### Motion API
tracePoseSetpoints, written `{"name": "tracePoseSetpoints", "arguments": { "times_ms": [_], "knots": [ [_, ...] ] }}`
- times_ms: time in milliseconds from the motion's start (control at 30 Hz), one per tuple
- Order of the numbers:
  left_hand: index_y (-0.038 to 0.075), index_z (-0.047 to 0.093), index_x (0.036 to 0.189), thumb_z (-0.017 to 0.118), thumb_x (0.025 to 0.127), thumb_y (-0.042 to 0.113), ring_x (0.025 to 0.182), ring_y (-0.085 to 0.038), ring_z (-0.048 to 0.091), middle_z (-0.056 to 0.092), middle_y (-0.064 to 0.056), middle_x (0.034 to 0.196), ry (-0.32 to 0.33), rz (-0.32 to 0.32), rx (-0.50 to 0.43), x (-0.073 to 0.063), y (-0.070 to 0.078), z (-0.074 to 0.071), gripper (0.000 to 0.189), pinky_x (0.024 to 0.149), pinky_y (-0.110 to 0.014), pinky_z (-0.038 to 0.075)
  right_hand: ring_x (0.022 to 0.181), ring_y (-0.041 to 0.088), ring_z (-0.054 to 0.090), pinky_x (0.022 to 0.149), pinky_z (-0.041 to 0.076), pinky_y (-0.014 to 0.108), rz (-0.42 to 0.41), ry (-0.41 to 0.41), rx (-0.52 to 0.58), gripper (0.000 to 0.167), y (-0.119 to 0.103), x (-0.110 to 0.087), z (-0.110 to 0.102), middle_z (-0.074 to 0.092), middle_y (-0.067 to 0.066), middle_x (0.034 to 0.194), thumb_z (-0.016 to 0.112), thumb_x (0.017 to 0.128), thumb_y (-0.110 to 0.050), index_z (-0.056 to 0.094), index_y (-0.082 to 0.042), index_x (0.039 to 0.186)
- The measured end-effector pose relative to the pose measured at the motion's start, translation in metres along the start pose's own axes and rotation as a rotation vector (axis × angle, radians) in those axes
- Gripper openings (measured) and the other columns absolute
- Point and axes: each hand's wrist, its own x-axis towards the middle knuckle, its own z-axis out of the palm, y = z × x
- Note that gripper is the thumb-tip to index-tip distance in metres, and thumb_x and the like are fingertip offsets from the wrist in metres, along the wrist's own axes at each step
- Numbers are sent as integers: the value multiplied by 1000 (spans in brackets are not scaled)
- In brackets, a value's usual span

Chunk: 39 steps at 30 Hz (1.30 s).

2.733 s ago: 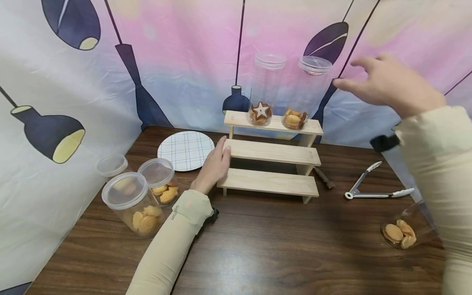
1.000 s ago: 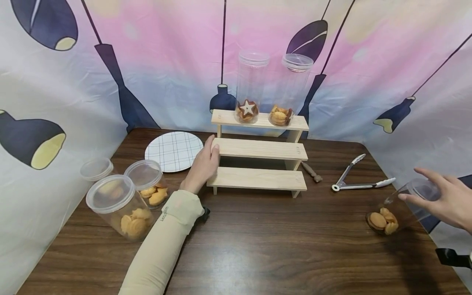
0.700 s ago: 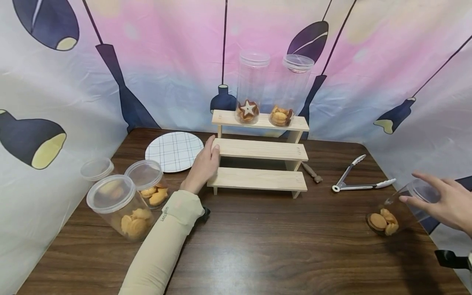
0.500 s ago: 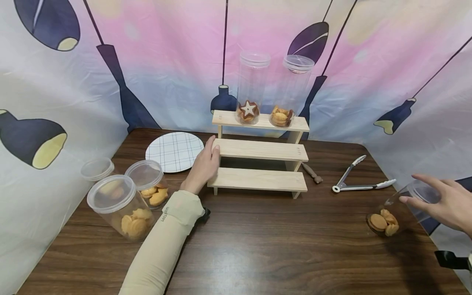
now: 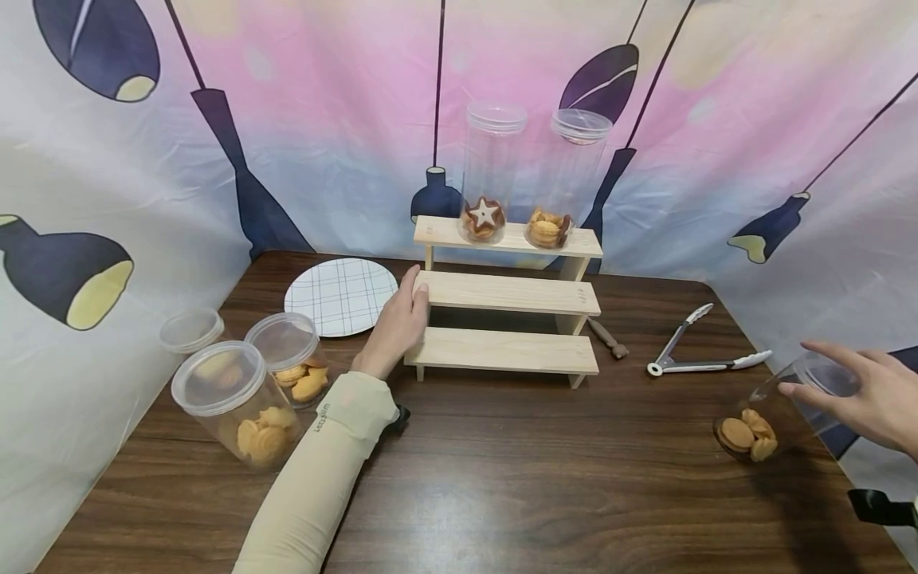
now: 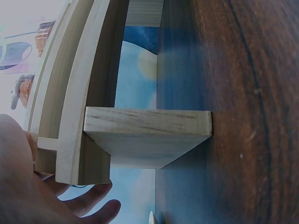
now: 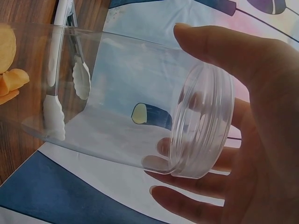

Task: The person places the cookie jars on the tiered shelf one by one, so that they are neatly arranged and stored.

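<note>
My left hand (image 5: 394,325) grips the left end of a three-tier wooden display stand (image 5: 505,292), thumb on the middle shelf. Its fingers (image 6: 93,200) reach past the shelf ends in the left wrist view. Two tall clear lidded jars stand on the top tier: one jar (image 5: 495,171) with star-topped cookies, another jar (image 5: 577,175) with mixed cookies. At the right, my right hand (image 5: 864,395) curls thumb and fingers round the upper part of a clear cookie jar (image 7: 126,102), near its lid (image 7: 205,121). Several cookies (image 5: 746,436) lie at that jar's bottom.
White-and-grey tongs (image 5: 706,365) lie spread between stand and right jar. A small brown wooden piece (image 5: 608,339) lies beside the stand. At left are a checked plate (image 5: 340,296) and cookie jars, a large jar (image 5: 240,406) foremost. Patterned cloth (image 5: 344,119) backs the table (image 5: 502,478).
My right hand has come down from beside the top-tier jars to the jar at the right, and has stayed there over the last second. My left hand keeps its hold on the stand.
</note>
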Motion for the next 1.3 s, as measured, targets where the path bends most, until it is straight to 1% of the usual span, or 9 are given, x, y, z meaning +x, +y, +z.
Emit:
{"name": "tracePoseSetpoints", "arguments": {
  "times_ms": [333,467,600,700,767,900,967,1100,1300],
  "knots": [
    [14,18,161,20,108,46,145,-32,33,32,-15,160,-6,0,10,0,0,-1,62,118,-48,29,111,67,32,92,27,80,-8,11,-1,98,3,4,1,32,48,124,60,90,-65,28,5,151],
    [15,17,161,20,108,46,145,-32,34,31,-14,160,-7,-3,8,0,0,-1,61,118,-48,29,108,67,32,90,29,80,-5,-3,-2,97,-3,7,-6,32,49,123,60,90,-65,30,6,149],
    [16,17,161,20,108,47,145,-33,33,30,-13,161,-7,-6,0,0,0,-1,61,118,-49,29,111,67,31,93,26,80,-10,-7,5,94,-12,11,-13,32,49,125,59,91,-63,31,7,148],
    [17,17,161,20,108,47,145,-32,33,30,-12,161,-6,-11,0,0,0,-1,62,118,-49,29,109,66,34,92,28,79,-16,9,2,93,-17,15,-18,34,49,124,60,91,-63,34,7,147],
    [17,17,161,20,108,47,145,-32,33,30,-12,161,-6,-14,3,0,-1,0,61,118,-49,29,105,65,40,87,32,78,-32,19,4,92,-22,19,-23,35,49,123,62,90,-62,36,6,146],
    [17,18,161,20,108,47,144,-33,34,31,-13,161,-11,-22,3,0,0,-1,61,118,-48,29,90,58,53,74,39,71,-91,57,24,87,-35,28,-33,38,47,123,64,90,-58,40,5,145],
    [18,18,161,21,108,46,144,-33,35,31,-13,161,-13,-26,-2,-1,1,-2,60,117,-48,30,88,54,54,70,40,67,-116,73,37,84,-45,32,-40,38,45,122,64,91,-56,42,4,145],
    [18,19,161,22,108,46,144,-33,35,31,-12,161,-12,-31,-11,-1,2,-3,60,117,-48,29,93,51,49,68,39,65,-154,104,64,78,-65,41,-54,38,43,123,62,93,-53,43,1,145],
    [19,18,161,21,108,47,143,-34,36,32,-13,160,-16,-36,-7,-1,0,-2,60,117,-49,30,109,55,42,78,36,74,-179,110,62,77,-94,55,-72,37,42,130,58,95,-55,41,-4,149]
  ]
}}
